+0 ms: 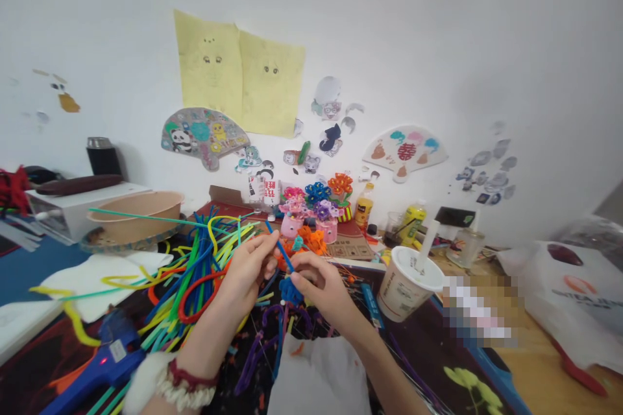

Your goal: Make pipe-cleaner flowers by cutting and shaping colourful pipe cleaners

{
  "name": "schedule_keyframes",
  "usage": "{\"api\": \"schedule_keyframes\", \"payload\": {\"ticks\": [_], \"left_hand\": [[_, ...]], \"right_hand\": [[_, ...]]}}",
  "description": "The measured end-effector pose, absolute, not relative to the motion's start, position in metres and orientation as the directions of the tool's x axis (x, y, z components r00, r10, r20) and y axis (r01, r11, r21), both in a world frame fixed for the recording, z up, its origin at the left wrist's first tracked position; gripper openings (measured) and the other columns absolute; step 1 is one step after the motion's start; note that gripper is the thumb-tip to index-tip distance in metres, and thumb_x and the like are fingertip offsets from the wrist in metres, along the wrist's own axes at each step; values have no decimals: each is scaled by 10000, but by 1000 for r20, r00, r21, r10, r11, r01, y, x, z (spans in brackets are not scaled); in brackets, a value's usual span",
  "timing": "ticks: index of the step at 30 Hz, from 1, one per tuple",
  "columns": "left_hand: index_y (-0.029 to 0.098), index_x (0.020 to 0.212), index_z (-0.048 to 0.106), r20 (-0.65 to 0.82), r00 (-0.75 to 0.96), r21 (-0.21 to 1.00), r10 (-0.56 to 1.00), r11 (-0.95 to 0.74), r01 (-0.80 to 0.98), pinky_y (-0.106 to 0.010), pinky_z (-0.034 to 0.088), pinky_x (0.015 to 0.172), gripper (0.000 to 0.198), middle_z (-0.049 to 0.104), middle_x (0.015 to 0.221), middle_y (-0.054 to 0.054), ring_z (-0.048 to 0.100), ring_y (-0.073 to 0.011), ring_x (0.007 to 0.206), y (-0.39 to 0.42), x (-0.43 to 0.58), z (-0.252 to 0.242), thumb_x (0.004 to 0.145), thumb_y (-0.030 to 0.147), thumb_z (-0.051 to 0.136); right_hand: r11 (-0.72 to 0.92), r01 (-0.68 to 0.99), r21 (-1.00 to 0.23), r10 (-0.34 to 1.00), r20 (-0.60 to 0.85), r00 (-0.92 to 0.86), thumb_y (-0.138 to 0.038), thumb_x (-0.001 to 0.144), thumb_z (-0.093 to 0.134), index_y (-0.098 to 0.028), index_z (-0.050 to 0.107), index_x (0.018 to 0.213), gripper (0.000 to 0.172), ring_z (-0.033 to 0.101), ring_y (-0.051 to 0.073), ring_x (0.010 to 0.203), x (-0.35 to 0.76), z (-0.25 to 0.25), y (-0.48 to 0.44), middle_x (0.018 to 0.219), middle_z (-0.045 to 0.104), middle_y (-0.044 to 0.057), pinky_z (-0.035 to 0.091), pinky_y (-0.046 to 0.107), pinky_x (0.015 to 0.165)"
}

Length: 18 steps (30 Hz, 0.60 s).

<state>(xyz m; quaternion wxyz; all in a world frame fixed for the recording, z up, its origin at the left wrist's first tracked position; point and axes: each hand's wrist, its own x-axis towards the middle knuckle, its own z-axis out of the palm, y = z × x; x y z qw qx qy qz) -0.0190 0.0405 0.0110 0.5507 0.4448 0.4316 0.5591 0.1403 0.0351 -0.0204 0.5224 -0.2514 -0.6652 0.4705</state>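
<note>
A blue pipe cleaner (284, 253) slants between my two hands over the middle of the table. My left hand (256, 266) pinches its upper part, fingers curled. Lower down, my right hand (316, 282) grips the other end between thumb and fingers. Just under the right fingertips is a fuzzy blue bundle (291, 290), partly hidden by that hand. Purple pipe cleaners (253, 360) lie below the hands, beside a white paper sheet (318, 376). A large heap of coloured pipe cleaners (195, 266) spreads to the left of my left hand.
A blue glue gun (109, 363) with a red light lies at lower left. Pipe-cleaner flowers in pots (316, 207) stand at the back. To the right are a white cup with a straw (409, 285), bottles (364, 206) and a plastic bag (574, 298). A beige basin (141, 214) stands left.
</note>
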Motion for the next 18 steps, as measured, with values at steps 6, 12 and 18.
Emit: {"api": "schedule_keyframes", "payload": {"ticks": [6, 12, 18], "left_hand": [[163, 1090, 623, 42, -1, 941, 999, -40, -337, -307, 570, 643, 283, 683, 984, -27, 662, -137, 745, 38, -24, 15, 944, 402, 583], [153, 972, 628, 50, -53, 906, 997, -68, -418, -214, 489, 483, 245, 640, 787, 32, 567, -73, 543, 39, -28, 16, 950, 392, 578], [172, 1147, 610, -6, -34, 881, 999, -10, -474, -363, 581, 731, 305, 676, 1087, -51, 675, -173, 856, 42, -27, 13, 940, 394, 591]], "right_hand": [[56, -403, -913, 797, 284, -533, -466, 805, 744, -214, 642, 1108, 407, 690, 162, 688, 131, -21, 28, 935, 715, 50, 541, 311, 706], [24, -493, -870, 884, 249, -397, -396, 785, 788, -210, 688, 1055, 343, 684, 136, 655, 133, -24, 33, 888, 739, 40, 522, 263, 681], [82, -460, -884, 864, 293, -410, -391, 765, 809, -196, 720, 1104, 402, 681, 156, 740, 138, -19, 32, 941, 744, 60, 516, 292, 775]]}}
